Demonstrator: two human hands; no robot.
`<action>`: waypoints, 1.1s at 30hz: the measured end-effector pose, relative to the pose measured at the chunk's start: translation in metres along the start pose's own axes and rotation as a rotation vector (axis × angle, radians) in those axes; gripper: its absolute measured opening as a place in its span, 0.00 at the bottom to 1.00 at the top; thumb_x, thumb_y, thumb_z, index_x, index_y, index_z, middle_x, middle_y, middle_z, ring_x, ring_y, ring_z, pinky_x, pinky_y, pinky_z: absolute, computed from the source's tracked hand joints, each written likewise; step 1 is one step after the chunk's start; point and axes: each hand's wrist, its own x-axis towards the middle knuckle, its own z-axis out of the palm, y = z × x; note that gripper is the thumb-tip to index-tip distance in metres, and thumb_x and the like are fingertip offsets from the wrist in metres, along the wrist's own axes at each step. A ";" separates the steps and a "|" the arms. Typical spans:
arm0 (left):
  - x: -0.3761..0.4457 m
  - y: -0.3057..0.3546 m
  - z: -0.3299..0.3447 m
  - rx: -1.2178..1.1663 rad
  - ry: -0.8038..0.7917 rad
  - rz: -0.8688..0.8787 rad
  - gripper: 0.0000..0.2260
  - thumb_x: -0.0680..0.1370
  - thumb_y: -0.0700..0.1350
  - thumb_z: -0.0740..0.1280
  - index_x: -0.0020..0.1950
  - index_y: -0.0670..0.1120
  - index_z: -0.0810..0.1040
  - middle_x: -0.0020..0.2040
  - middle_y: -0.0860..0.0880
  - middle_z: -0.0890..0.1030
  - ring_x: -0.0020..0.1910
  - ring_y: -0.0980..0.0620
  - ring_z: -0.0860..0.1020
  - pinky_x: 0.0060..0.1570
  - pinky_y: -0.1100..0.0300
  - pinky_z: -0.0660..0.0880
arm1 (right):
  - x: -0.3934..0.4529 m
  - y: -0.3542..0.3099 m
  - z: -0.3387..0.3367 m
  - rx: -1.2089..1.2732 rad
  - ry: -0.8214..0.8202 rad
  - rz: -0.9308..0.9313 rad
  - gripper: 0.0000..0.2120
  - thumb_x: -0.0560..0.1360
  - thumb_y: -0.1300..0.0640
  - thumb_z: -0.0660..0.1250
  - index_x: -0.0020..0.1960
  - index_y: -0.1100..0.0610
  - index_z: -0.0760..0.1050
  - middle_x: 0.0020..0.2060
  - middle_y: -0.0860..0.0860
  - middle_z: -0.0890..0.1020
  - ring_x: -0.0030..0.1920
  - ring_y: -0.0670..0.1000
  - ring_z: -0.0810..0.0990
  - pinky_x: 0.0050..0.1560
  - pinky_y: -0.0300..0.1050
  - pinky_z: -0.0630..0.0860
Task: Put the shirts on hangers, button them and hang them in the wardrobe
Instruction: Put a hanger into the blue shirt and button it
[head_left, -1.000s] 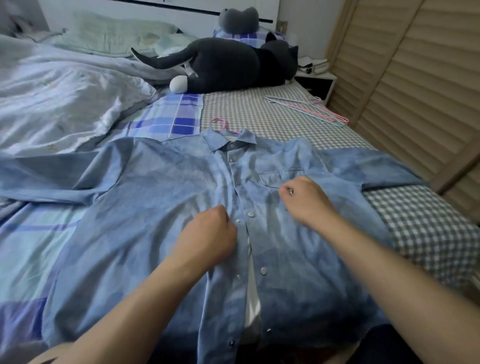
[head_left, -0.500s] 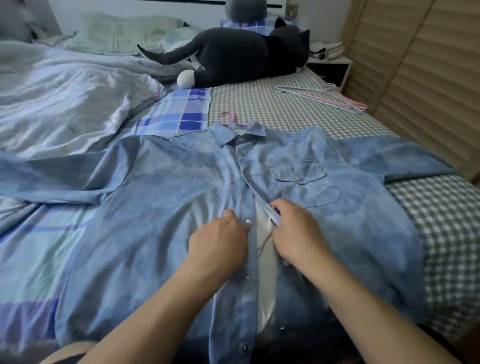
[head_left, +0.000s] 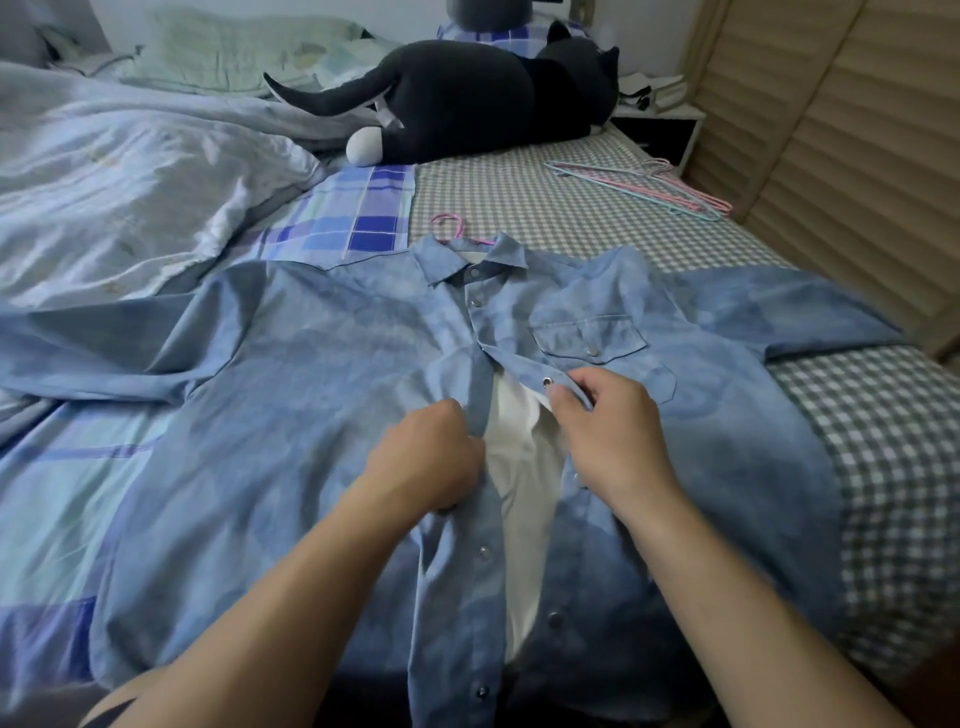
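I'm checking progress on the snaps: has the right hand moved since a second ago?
Yes. The right hand has shifted from just below the chest pocket toward the shirt's open front, and now pinches the snap placket.

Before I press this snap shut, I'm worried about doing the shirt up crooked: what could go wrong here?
The right hand pinches one front edge and the left hand grips the other, with a gap between; joining the wrong pair of snaps would skew the shirt. Tugging could also shift it on the pink hanger, most of which is hidden inside.
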 end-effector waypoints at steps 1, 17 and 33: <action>0.000 -0.003 -0.004 -0.052 -0.001 0.005 0.10 0.78 0.49 0.64 0.42 0.46 0.69 0.44 0.44 0.79 0.41 0.43 0.78 0.39 0.54 0.72 | 0.001 -0.001 0.001 0.042 -0.015 -0.003 0.14 0.77 0.54 0.69 0.37 0.62 0.73 0.26 0.51 0.69 0.29 0.51 0.67 0.31 0.52 0.72; -0.010 -0.015 -0.012 -0.964 -0.052 -0.136 0.08 0.75 0.32 0.72 0.37 0.40 0.82 0.28 0.46 0.80 0.27 0.53 0.78 0.31 0.62 0.77 | -0.015 -0.002 0.042 -0.090 -0.108 -0.184 0.04 0.75 0.55 0.74 0.41 0.52 0.87 0.37 0.48 0.80 0.40 0.50 0.80 0.43 0.49 0.76; -0.013 -0.011 -0.009 -1.162 -0.143 -0.217 0.06 0.76 0.31 0.69 0.51 0.31 0.82 0.30 0.44 0.80 0.30 0.51 0.80 0.41 0.55 0.83 | -0.042 -0.001 0.051 -0.281 -0.019 -0.362 0.08 0.77 0.56 0.67 0.46 0.56 0.84 0.37 0.47 0.69 0.34 0.50 0.72 0.37 0.42 0.66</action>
